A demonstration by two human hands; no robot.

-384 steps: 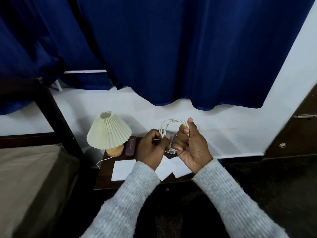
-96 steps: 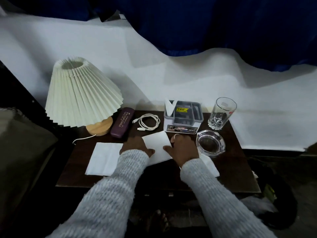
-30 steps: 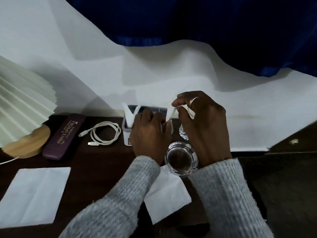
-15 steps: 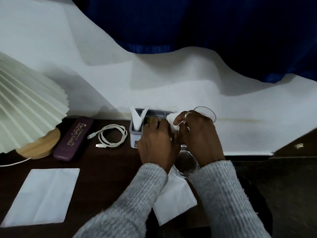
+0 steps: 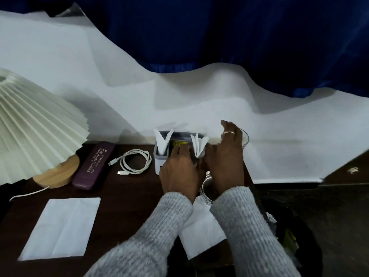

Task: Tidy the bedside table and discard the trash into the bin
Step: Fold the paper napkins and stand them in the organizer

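A grey organiser box [image 5: 158, 159] stands at the back of the dark bedside table [image 5: 127, 196]. One folded white napkin [image 5: 162, 140] stands in its left slot, a second folded napkin [image 5: 198, 143] in its right slot. My left hand [image 5: 179, 170] rests on the box's front, fingers reaching over its top. Beside the second napkin, my right hand [image 5: 227, 156] has its fingers lifted and holds nothing. Flat napkins lie at the front left [image 5: 61, 226] and under my arms [image 5: 201, 232]. A dark bin [image 5: 289, 236] sits low at the right.
A pleated lamp [image 5: 30, 132] fills the left. A purple glasses case [image 5: 93, 164] and a coiled white cable [image 5: 135, 160] lie beside it. A glass ashtray [image 5: 205, 188] and a drinking glass [image 5: 246, 136] are mostly hidden by my right hand. Blue curtain hangs behind.
The folded napkin that my right hand pinched now stands in the box's right slot. My right hand has let go and raised its fingers. My left hand stays on the box.
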